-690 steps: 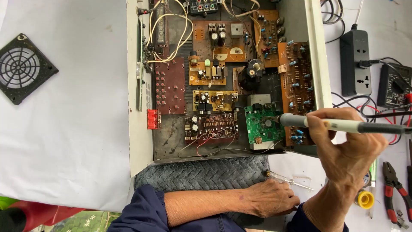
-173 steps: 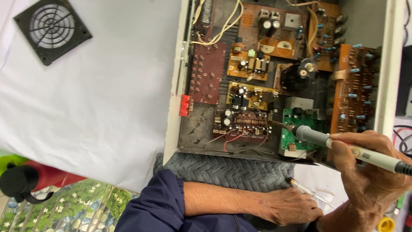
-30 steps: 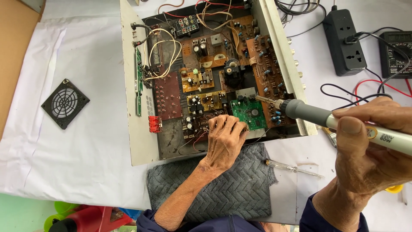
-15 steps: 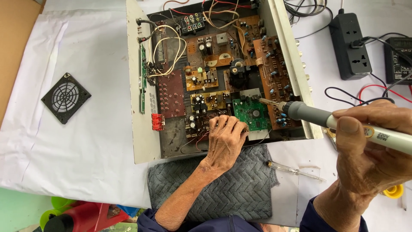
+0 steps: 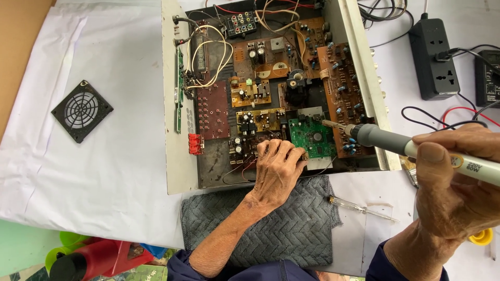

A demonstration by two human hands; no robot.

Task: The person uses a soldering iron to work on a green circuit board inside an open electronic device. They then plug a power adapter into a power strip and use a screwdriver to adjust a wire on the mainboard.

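Note:
An open electronics chassis lies on the white-covered table, filled with brown circuit boards and one green circuit board. My left hand rests inside the chassis, its fingertips on the lower left edge of the green board and the small boards beside it. My right hand grips a grey soldering iron like a pen. The iron's metal tip hovers at the green board's upper right corner.
A grey woven cloth lies under my left forearm. A thin screwdriver lies to its right. A black fan grille sits at the left. A black power strip and cables are at the upper right; a red bottle stands below the table edge.
The view shifted slightly. My left hand stays on the boards by the green board, and the soldering iron stays near that board's right side. Long before, my left hand rested off the chassis.

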